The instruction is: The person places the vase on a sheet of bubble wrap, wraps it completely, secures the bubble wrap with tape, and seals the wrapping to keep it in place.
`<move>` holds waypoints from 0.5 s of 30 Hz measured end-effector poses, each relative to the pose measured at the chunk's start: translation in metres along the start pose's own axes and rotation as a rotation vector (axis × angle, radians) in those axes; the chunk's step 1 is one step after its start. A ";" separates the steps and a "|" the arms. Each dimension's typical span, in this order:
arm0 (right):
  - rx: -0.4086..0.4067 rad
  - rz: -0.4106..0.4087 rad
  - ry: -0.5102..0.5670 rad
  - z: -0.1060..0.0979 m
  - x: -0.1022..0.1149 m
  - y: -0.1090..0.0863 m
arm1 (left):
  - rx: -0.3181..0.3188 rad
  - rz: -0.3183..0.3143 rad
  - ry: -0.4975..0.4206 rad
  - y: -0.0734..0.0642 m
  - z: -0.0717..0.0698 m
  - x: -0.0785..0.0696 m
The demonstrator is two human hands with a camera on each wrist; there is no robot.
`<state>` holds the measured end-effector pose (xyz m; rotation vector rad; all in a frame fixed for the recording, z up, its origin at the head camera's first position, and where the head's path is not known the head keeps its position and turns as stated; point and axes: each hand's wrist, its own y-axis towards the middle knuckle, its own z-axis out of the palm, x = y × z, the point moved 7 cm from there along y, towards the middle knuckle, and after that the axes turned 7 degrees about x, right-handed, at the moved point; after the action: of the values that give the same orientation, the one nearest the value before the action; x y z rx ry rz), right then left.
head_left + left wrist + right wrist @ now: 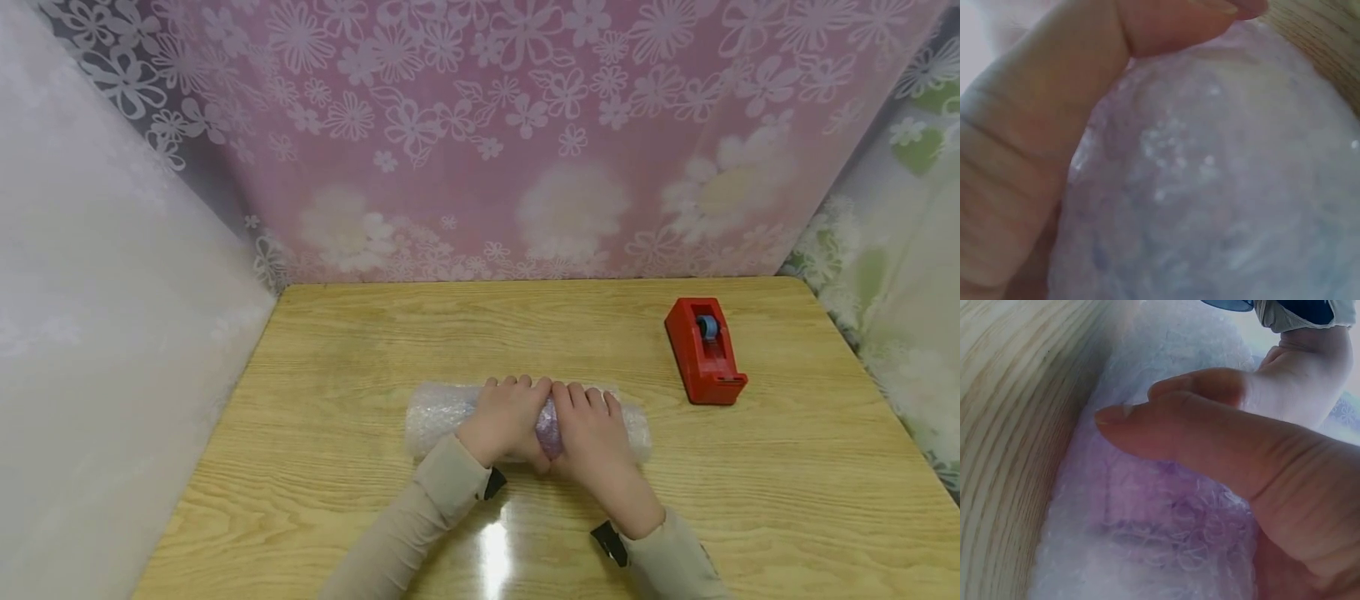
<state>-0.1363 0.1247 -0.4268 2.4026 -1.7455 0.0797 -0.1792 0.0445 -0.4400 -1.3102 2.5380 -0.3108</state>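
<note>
A roll of bubble wrap (435, 417) lies crosswise on the table in the head view, with something purple (549, 431) showing through its middle. My left hand (510, 421) grips it just left of centre, fingers over the top and far side, thumb along the near side. Right beside it, my right hand (596, 433) holds the roll the same way. In the right wrist view both thumbs lie side by side on the bubble wrap (1147, 512). The wrap (1197, 175) fills much of the left wrist view, next to the left thumb (1029, 137). What is inside is blurred by the wrap.
A red tape dispenser (701, 354) with a roll of tape stands at the right on the wooden table (337, 350). Behind the table hangs a pink flowered curtain (465, 167), and pale cloth (112, 292) hangs along the left side.
</note>
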 end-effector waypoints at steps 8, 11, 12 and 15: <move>0.035 0.009 0.021 0.003 -0.002 0.001 | 0.038 0.006 -0.007 0.001 0.000 -0.001; 0.041 0.010 0.034 0.002 -0.002 0.001 | 0.044 0.009 -0.009 0.002 0.000 -0.001; 0.045 0.010 0.038 0.002 -0.002 0.001 | 0.047 0.008 -0.010 0.003 0.000 -0.001; 0.057 0.013 0.043 0.001 -0.002 0.001 | 0.055 0.008 -0.017 0.003 0.000 -0.001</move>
<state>-0.1378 0.1264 -0.4278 2.4104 -1.7637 0.1834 -0.1807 0.0465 -0.4411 -1.2766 2.5019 -0.3635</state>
